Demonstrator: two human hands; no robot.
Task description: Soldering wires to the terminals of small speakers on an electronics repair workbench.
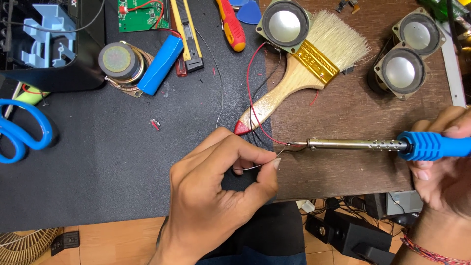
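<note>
Cluttered desk [122,167]: left hand [216,191] pinches thin solder wire [260,165], right hand [441,162] grips soldering iron [358,144], its tip pointing leftward, meeting red wire [252,93].

Blue-handled iron [373,145] lies level, metal tip pointing left, touching the red wire [255,110]; thin solder [260,164] curves up to that tip.
</note>
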